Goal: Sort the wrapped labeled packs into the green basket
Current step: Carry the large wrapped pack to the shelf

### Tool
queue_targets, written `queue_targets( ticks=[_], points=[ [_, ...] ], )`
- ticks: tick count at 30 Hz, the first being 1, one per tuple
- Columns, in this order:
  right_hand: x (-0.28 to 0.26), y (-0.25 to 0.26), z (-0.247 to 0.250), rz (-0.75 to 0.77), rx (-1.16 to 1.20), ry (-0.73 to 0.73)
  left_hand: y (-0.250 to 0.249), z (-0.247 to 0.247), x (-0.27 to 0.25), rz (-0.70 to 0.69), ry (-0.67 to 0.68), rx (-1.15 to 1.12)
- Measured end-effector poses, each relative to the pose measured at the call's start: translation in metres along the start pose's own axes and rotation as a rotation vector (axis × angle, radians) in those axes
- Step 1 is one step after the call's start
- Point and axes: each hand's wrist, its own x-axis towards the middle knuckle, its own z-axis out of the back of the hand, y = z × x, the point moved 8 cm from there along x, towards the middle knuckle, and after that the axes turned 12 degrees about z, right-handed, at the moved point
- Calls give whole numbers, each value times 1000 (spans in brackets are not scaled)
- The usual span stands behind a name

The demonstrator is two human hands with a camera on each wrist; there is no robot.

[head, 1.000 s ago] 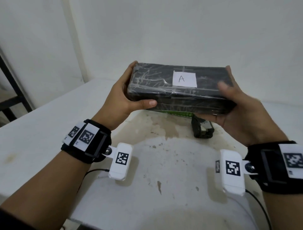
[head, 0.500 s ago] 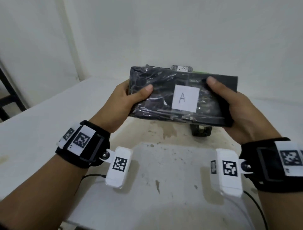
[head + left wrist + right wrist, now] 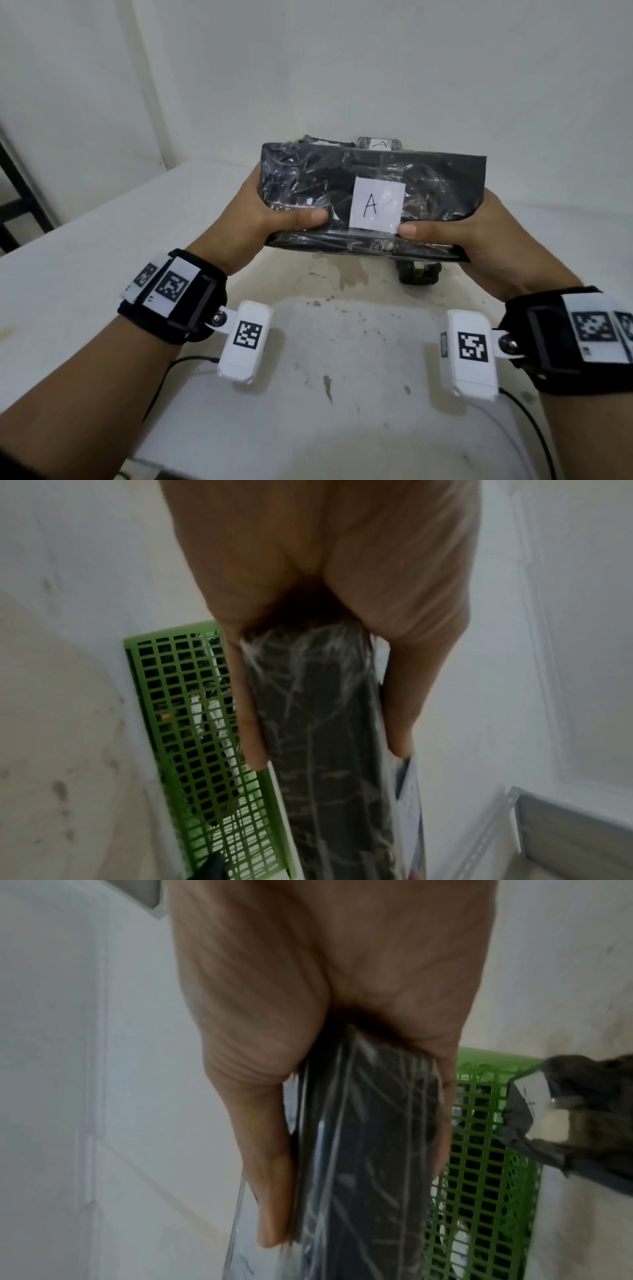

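Observation:
I hold a black pack (image 3: 308, 185) wrapped in clear film, its white label (image 3: 376, 205) marked "A" facing me, in the air above the table. My left hand (image 3: 270, 219) grips its left end, thumb on the front face. My right hand (image 3: 455, 233) grips the right end, with the thumb beside the label. The wrist views show the pack's ends (image 3: 325, 750) (image 3: 369, 1150) clamped between thumb and fingers. The green basket (image 3: 192, 723) (image 3: 486, 1177) stands against the wall just behind the pack and holds dark packs. One more "A" pack (image 3: 378, 144) peeks over the held one.
A small dark wrapped item (image 3: 418, 274) (image 3: 582, 1110) lies on the stained white table (image 3: 325, 342) in front of the basket, under the held pack. White walls close off the back. A dark frame (image 3: 13, 205) stands at far left.
The pack has tipped so its labelled face turned from upward to toward me. Both thumbs have slid inward along the front face toward the label.

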Motion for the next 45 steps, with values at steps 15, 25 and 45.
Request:
queue_targets(
  ticks=[15,25,45],
  points=[
    [1,-5,3,-16,21,-12,-1,8,1,8,-2,-136],
    [0,-6,8,-16,27,-261,-1,-3,-1,-12,9,-71],
    [0,-8,8,-74,124,-166,1,4,1,6,-78,-232]
  ],
)
